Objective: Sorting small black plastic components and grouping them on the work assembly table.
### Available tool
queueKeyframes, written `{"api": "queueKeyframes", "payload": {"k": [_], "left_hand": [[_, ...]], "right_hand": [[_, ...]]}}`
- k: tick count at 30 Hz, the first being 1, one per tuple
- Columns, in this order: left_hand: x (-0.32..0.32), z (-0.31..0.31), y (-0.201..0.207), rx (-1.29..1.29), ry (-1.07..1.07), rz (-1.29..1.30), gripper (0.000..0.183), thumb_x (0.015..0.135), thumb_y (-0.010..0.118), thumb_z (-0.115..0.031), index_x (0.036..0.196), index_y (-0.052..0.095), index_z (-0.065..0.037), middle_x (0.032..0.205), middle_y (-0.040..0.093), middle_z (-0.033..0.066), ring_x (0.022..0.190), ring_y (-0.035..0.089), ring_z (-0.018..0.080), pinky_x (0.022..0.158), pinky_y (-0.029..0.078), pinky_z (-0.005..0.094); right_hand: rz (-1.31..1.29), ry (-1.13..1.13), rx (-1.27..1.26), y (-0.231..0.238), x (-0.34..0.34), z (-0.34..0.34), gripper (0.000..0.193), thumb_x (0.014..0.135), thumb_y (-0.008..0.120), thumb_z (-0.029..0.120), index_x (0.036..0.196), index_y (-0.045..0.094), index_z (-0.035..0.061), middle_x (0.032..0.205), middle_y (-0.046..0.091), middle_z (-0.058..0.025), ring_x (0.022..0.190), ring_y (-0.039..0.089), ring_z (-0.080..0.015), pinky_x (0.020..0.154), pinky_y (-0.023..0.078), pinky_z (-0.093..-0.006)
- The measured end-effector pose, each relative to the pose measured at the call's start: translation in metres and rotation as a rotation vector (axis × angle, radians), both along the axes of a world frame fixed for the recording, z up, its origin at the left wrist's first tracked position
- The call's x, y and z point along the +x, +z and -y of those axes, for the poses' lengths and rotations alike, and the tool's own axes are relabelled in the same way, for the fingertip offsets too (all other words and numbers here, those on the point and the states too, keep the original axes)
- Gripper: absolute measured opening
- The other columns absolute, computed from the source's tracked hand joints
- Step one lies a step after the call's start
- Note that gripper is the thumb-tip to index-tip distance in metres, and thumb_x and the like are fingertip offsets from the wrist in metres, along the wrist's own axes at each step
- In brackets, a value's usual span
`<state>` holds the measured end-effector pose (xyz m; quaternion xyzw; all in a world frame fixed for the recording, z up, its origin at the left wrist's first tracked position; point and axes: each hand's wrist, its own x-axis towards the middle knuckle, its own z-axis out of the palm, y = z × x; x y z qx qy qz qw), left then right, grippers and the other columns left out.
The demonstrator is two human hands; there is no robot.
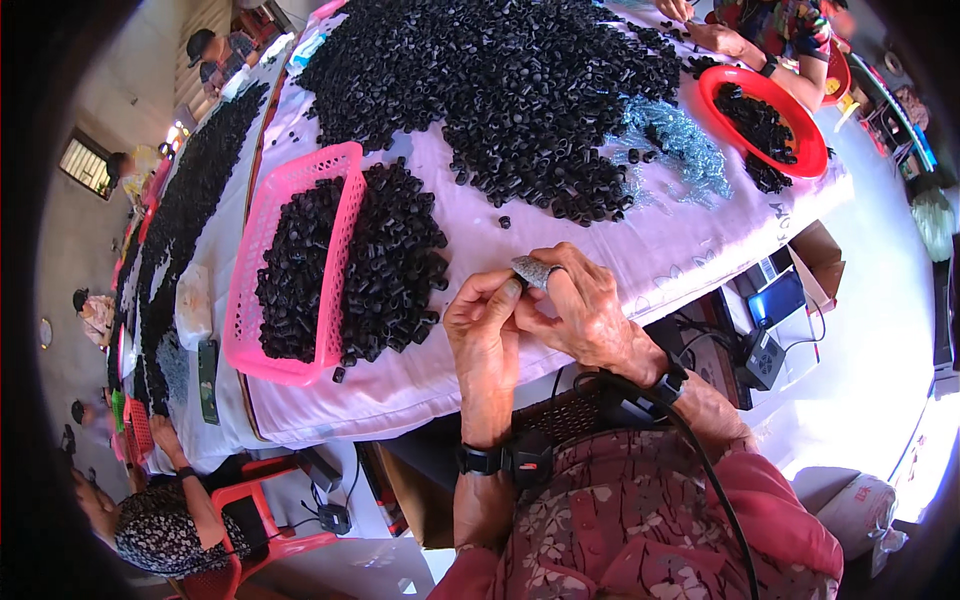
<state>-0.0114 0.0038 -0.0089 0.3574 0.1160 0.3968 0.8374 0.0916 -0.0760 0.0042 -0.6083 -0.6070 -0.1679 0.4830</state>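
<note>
Two hands, left (485,315) and right (580,300), meet over the near edge of the cloth (470,240), fingers bent in and fingertips together. One grey piece (533,270) shows there, at the right forefinger; I cannot tell whether it is gripped or worn, or what the tips pinch. There is one pink basket (340,250), one red bowl (815,160), both loaded with black parts, and one patch of clear bluish bits (690,150). More black parts lie in a big pile (480,90) and a smaller heap (395,250) touching the basket, too many to count. Dark lettering (775,215) marks the cloth's right side, and a white sack (858,510) bears red print. The grey piece is pointed, with a textured, speckled surface.
</note>
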Motion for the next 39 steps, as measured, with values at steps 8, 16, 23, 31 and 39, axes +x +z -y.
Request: {"api": "queueKeyframes", "payload": {"k": [8, 16, 23, 31, 39], "left_hand": [[0.0, 0.005, 0.001, 0.069, 0.015, -0.106, 0.009, 0.086, 0.062, 0.004, 0.095, 0.064, 0.004, 0.092, 0.068, 0.0132, 0.079, 0.067, 0.0197, 0.075, 0.056, 0.0285], [-0.001, 0.003, 0.014, 0.038, -0.106, -0.164, 0.009, 0.088, 0.06, 0.003, 0.097, 0.062, 0.004, 0.093, 0.068, 0.0137, 0.083, 0.067, 0.0211, 0.078, 0.055, 0.0311], [0.004, 0.006, 0.006, 0.087, -0.05, -0.154, 0.005, 0.088, 0.061, 0.002, 0.092, 0.063, 0.004, 0.088, 0.068, 0.0116, 0.079, 0.066, 0.0162, 0.072, 0.054, 0.0268], [0.009, 0.005, 0.002, 0.03, 0.088, -0.122, 0.004, 0.087, 0.062, 0.005, 0.088, 0.064, 0.001, 0.082, 0.065, 0.0018, 0.071, 0.056, 0.0047, 0.066, 0.046, 0.0184], [0.004, 0.005, 0.008, -0.001, -0.046, -0.103, 0.008, 0.092, 0.057, -0.001, 0.098, 0.06, 0.003, 0.09, 0.068, 0.0095, 0.084, 0.067, 0.0196, 0.076, 0.054, 0.0288]], "right_hand": [[-0.064, -0.005, -0.074, 0.001, 0.009, 0.009, 0.027, 0.067, 0.072, 0.004, 0.083, 0.051, -0.0005, 0.085, 0.056, -0.0129, 0.069, 0.06, -0.0282, 0.052, 0.05, -0.0356], [-0.006, 0.019, -0.137, 0.014, 0.015, 0.012, 0.027, 0.065, 0.071, 0.006, 0.083, 0.051, -0.0009, 0.082, 0.054, -0.0124, 0.075, 0.059, -0.0292, 0.052, 0.05, -0.0363], [0.119, 0.05, -0.141, 0.017, 0.023, 0.011, 0.027, 0.064, 0.069, 0.006, 0.083, 0.052, -0.0016, 0.085, 0.054, -0.0132, 0.075, 0.058, -0.0285, 0.05, 0.049, -0.0363], [0.234, -0.109, -0.14, 0.008, 0.003, 0.001, 0.024, 0.067, 0.066, 0.006, 0.081, 0.049, -0.0018, 0.089, 0.055, -0.017, 0.073, 0.058, -0.0289, 0.045, 0.047, -0.0366], [-0.127, -0.059, -0.176, 0.015, 0.007, 0.005, 0.028, 0.072, 0.072, 0.006, 0.094, 0.057, 0.0005, 0.087, 0.06, -0.0099, 0.069, 0.062, -0.0281, 0.057, 0.052, -0.0343]]}}
